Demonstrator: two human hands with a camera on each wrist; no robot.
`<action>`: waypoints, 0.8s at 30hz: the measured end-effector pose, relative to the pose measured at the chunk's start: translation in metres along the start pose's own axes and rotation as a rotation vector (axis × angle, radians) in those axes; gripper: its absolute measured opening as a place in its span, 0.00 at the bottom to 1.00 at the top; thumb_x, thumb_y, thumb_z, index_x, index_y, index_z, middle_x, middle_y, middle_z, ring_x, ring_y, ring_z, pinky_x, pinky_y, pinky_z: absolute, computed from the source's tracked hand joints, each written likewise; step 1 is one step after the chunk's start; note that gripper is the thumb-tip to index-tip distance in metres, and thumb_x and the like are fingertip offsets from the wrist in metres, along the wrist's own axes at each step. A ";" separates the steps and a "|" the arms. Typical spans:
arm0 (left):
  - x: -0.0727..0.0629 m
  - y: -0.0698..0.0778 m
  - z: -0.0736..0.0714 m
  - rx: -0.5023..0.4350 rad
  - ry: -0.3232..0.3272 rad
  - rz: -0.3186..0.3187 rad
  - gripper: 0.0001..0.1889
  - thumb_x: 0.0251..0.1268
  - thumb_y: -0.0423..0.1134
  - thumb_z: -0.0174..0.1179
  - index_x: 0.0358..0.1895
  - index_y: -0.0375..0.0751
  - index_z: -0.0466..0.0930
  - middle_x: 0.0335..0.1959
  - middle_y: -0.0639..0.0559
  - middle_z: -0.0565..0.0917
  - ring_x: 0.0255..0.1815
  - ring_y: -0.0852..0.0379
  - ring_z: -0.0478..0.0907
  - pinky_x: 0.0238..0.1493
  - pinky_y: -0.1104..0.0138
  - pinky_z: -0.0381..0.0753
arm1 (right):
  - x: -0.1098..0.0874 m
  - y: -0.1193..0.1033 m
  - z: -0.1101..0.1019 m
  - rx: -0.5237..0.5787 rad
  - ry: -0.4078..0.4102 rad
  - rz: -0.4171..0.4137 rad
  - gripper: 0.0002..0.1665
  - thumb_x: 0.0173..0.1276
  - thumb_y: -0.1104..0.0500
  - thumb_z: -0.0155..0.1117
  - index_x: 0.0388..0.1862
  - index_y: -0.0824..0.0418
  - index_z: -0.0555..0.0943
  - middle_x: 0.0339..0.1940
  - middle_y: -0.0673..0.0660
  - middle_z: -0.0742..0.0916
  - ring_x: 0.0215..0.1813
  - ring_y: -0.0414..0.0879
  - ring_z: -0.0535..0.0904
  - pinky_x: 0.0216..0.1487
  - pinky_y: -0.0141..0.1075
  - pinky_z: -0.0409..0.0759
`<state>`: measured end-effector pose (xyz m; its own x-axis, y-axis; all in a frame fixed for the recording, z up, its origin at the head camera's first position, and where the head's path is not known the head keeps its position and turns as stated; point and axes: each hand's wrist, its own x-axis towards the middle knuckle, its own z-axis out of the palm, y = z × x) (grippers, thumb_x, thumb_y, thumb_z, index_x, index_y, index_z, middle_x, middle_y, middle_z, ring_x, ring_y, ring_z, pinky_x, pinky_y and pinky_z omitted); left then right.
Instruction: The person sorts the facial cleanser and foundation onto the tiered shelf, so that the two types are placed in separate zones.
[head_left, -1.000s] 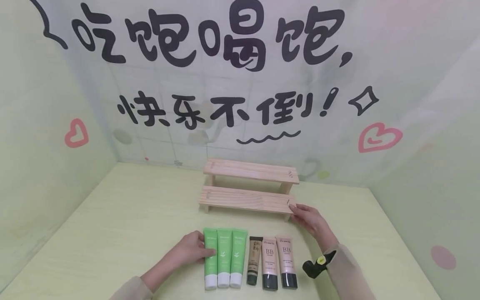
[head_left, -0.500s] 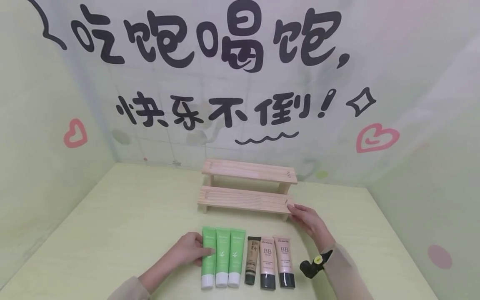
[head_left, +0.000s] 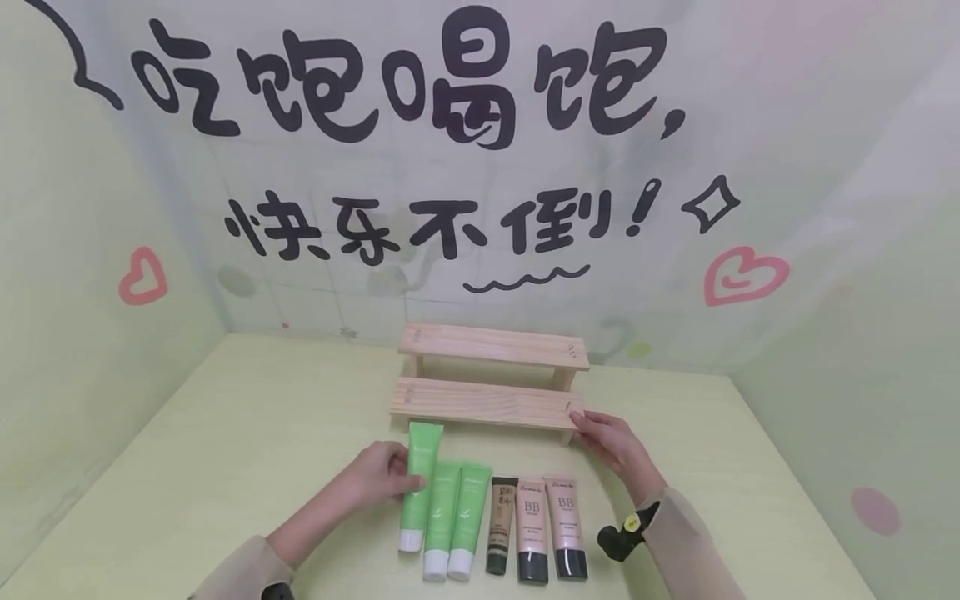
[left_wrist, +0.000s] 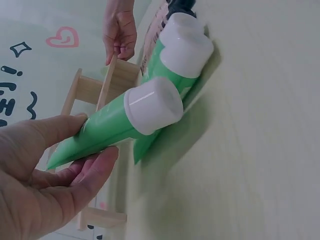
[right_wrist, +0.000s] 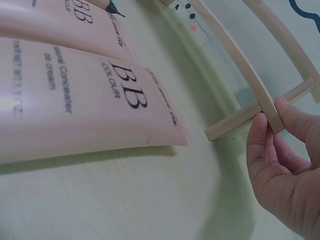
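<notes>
My left hand (head_left: 378, 477) pinches a green tube (head_left: 422, 475) with a white cap between thumb and fingers. In the left wrist view this tube (left_wrist: 107, 120) is lifted off the table, its cap toward the camera. Two more green tubes (head_left: 444, 508) lie side by side just right of it. My right hand (head_left: 613, 442) pinches the right end of the lower board of a two-step wooden rack (head_left: 480, 400). The right wrist view shows thumb and fingers on either side of that board (right_wrist: 267, 112).
Right of the green tubes lie a brown tube (head_left: 500, 521) with a dark cap and two pink BB cream tubes (head_left: 532, 517) with black caps. The pale table (head_left: 187, 467) meets a printed back wall (head_left: 450, 292) behind the rack. Side walls stand left and right.
My left hand has raised the leftmost green tube and moved it slightly away from me, out of line with the other two. My right hand keeps its hold on the rack.
</notes>
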<state>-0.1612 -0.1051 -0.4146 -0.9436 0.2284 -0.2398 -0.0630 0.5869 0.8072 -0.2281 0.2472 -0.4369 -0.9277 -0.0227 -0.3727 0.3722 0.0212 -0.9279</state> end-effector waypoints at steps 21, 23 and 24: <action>0.040 0.074 -0.001 0.046 0.050 0.220 0.16 0.53 0.37 0.64 0.44 0.33 0.74 0.33 0.48 0.79 0.32 0.58 0.75 0.33 0.69 0.79 | 0.000 0.003 0.002 0.007 0.039 0.004 0.36 0.64 0.57 0.59 0.63 0.78 0.59 0.31 0.48 0.82 0.34 0.35 0.79 0.40 0.23 0.79; 0.042 0.078 -0.001 0.046 0.056 0.221 0.16 0.54 0.37 0.63 0.44 0.34 0.74 0.34 0.48 0.79 0.34 0.57 0.75 0.34 0.69 0.79 | 0.000 0.002 0.002 0.011 0.037 0.003 0.36 0.65 0.58 0.59 0.63 0.78 0.59 0.31 0.48 0.82 0.34 0.35 0.78 0.40 0.23 0.79; 0.044 0.079 -0.001 0.048 0.059 0.220 0.17 0.54 0.38 0.63 0.45 0.34 0.74 0.35 0.48 0.79 0.34 0.57 0.75 0.35 0.69 0.79 | 0.000 0.001 0.002 0.011 0.035 0.003 0.36 0.65 0.58 0.59 0.63 0.78 0.59 0.30 0.48 0.82 0.34 0.35 0.78 0.40 0.23 0.79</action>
<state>-0.2078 -0.0495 -0.3607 -0.9503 0.3102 -0.0282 0.1603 0.5647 0.8096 -0.2278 0.2451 -0.4380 -0.9269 0.0121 -0.3750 0.3751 0.0100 -0.9269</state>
